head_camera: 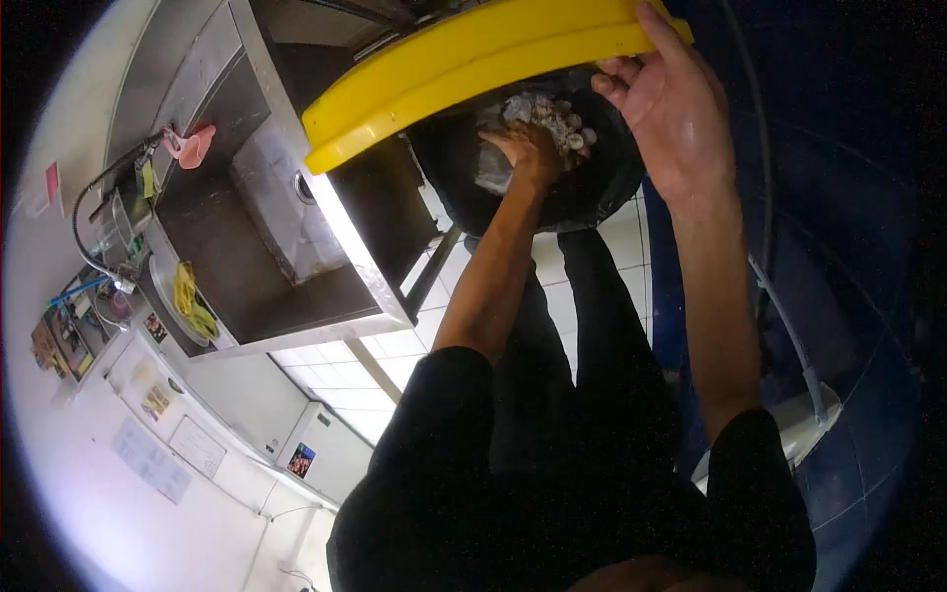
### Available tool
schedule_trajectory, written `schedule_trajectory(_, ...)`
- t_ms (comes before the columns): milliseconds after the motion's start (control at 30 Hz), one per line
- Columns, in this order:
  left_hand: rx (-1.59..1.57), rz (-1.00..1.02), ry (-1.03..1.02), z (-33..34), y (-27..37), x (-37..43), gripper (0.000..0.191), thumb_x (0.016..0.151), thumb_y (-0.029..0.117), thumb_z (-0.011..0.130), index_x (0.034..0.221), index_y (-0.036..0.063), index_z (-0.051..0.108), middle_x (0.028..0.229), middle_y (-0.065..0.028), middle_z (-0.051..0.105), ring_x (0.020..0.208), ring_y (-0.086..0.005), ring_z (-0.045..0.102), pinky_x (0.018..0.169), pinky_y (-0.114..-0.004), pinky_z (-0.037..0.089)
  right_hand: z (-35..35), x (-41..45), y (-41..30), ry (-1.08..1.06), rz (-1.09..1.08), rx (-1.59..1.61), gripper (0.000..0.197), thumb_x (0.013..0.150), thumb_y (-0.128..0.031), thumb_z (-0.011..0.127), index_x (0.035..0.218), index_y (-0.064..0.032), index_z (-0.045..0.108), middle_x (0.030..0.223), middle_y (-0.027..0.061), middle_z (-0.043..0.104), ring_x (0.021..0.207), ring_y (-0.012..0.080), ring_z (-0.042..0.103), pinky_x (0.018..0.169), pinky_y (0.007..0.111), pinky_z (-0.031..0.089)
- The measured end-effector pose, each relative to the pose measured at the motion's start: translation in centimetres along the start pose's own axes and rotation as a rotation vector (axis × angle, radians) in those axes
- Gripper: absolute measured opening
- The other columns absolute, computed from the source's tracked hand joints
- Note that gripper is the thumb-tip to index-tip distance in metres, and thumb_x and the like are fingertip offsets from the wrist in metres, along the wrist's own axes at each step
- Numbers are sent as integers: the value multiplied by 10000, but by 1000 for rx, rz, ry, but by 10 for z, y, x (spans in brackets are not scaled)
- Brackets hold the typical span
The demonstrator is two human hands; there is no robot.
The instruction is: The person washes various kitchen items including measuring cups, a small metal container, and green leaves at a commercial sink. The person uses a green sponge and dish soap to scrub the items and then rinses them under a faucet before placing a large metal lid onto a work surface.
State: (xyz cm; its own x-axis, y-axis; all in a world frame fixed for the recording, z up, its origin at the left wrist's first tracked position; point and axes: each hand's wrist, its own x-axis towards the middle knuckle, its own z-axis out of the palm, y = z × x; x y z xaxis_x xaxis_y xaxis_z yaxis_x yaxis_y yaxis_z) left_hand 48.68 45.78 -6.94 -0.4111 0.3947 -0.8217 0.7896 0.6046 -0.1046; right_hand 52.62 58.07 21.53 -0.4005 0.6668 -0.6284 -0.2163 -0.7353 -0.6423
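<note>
Before me stands a trash bin lined with a black plastic bag (614,185). My left hand (529,152) reaches down into it, fingers spread, over the waste (558,122), which includes crumpled clear plastic and small pale pieces. Whether its fingers touch the waste cannot be told. Above the opening, the yellow plastic lid (473,66) is tilted up. My right hand (669,111) grips the lid's right end, thumb on the outer face and fingers at its lower edge.
A stainless steel sink (296,214) stands to the left, with a flexible faucet (78,211), a pink item (194,146) and yellow gloves or cloths (192,303) beside it. A white refrigerator (222,399) is at lower left. A grey hose (788,325) runs at right.
</note>
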Motion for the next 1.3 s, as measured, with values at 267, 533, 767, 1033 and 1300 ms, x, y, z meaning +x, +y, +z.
schedule_trajectory(267,-215,17,110,40,5,17,662,937,539,624,1435,103,608,1539,-174,522,1449,-409,451,1183,-693,219,-23,15,7,-73,62,22,270,1045,-262,623,1243,-84,579,1107,61,607,937,161,532,878,355,431)
schedule_trajectory(533,-396,176,260,121,-44,39,430,914,400,666,1220,103,718,1313,-153,672,1240,-355,626,1035,-530,461,2,-4,6,-181,-31,32,287,1066,-267,585,1280,-76,570,1008,57,596,950,141,560,849,355,449)
schedule_trajectory(767,-1047,248,744,73,-31,-148,713,722,220,840,1325,11,522,1203,-262,609,1151,-441,563,995,-515,469,-74,-12,35,-117,85,-58,547,1094,-287,519,1553,-20,388,1526,151,503,1438,274,456,1239,495,282)
schedule_trajectory(1033,-1589,109,872,47,-182,-402,815,794,64,760,1471,-4,311,1452,-206,479,1351,-306,509,1141,-426,406,-239,-47,115,227,270,-333,660,1017,-451,618,1520,-67,430,1523,136,466,1426,296,415,1200,476,263)
schedule_trajectory(1300,-1030,-68,1046,73,-483,-263,698,740,240,842,1327,0,549,1273,-190,590,1181,-330,574,1036,-427,452,-320,-36,204,265,248,-360,573,1046,-364,550,1480,-5,442,1498,162,471,1397,311,443,1189,460,297)
